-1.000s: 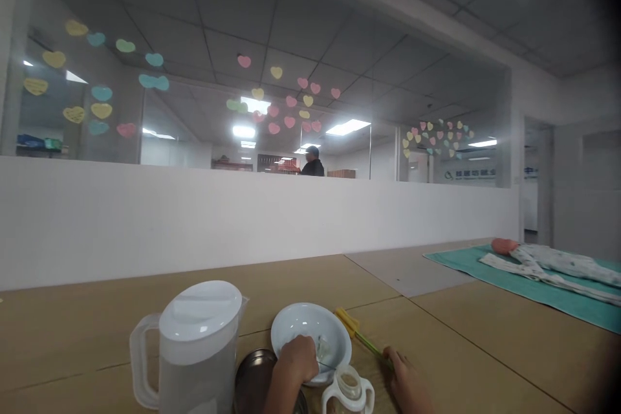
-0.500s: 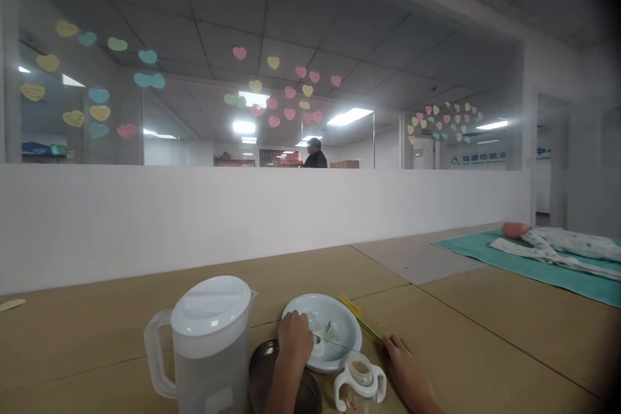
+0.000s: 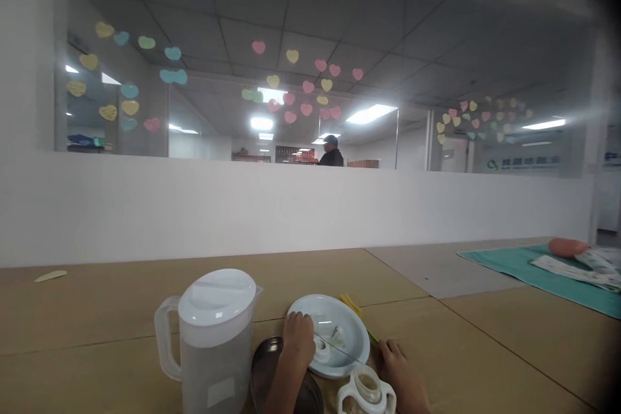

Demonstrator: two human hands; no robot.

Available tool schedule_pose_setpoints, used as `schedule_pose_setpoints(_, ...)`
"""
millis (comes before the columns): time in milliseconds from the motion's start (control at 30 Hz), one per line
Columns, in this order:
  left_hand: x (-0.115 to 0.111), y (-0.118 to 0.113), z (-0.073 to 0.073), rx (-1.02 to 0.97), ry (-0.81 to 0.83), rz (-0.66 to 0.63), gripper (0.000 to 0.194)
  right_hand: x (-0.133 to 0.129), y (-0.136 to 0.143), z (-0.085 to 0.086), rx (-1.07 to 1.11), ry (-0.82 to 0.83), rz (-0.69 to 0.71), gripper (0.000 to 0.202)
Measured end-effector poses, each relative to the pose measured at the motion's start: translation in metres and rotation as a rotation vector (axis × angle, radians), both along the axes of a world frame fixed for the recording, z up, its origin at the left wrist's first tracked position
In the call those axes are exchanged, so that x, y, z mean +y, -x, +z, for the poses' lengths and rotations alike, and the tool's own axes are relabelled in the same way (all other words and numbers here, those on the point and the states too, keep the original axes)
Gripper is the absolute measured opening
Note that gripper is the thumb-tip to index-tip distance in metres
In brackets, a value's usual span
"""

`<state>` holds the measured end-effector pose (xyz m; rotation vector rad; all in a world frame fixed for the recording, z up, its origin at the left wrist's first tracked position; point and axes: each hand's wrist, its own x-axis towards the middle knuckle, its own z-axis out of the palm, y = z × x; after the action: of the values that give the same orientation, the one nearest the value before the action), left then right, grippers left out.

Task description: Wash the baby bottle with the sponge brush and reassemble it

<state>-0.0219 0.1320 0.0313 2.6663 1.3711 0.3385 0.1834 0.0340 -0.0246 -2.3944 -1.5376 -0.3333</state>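
My left hand (image 3: 298, 339) is closed at the left rim of a white bowl (image 3: 361, 346); what it grips is hidden. A thin dark line runs from near its fingers across the bowl. Inside the bowl lie a white ring-shaped piece (image 3: 321, 349) and a small pale, translucent piece (image 3: 338, 337). My right hand (image 3: 395, 362) is closed at the lower end of the thin green handle of a yellow-headed bottle brush (image 3: 350, 303), to the bowl's right. Between my forearms stands an open baby bottle (image 3: 367, 388) with white side handles.
A lidded clear pitcher (image 3: 216, 336) stands at the left, beside a dark metal pan (image 3: 264, 362) under my left forearm. On the right, a teal cloth (image 3: 504, 262) carries baby clothes. A white wall (image 3: 272, 207) with a window borders the table; a person (image 3: 332, 152) is beyond it.
The whole view has shifted, with the wall, pitcher and bowl now farther right in the picture. Both hands keep nearly the same places beside the bowl.
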Motion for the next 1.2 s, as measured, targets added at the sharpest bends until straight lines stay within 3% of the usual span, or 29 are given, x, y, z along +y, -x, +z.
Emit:
schedule_pose_setpoints(400,0.002,-0.002,-0.006,-0.003,-0.005,0.032,0.057,-0.001,0.0,-0.001,0.054,-0.01,0.005,0.041)
schedule_pose_setpoints(667,0.006,-0.008,-0.01,-0.281,0.064,-0.081,0.053,-0.003,-0.002,-0.008,0.175,-0.109,-0.009,0.034)
schedule_pose_setpoints(933,0.018,-0.016,0.001,-0.748,0.01,-0.031,0.054,-0.012,0.001,0.0,0.238,-0.181,-0.062,0.035)
schedule_pose_setpoints(1067,0.02,-0.011,0.002,-0.692,0.077,-0.009,0.056,-0.018,0.003,0.003,0.278,-0.185,-0.085,0.038)
schedule_pose_setpoints(1200,0.008,-0.008,-0.012,-0.511,0.121,-0.077,0.05,-0.023,0.004,0.003,0.323,-0.199,-0.082,0.039)
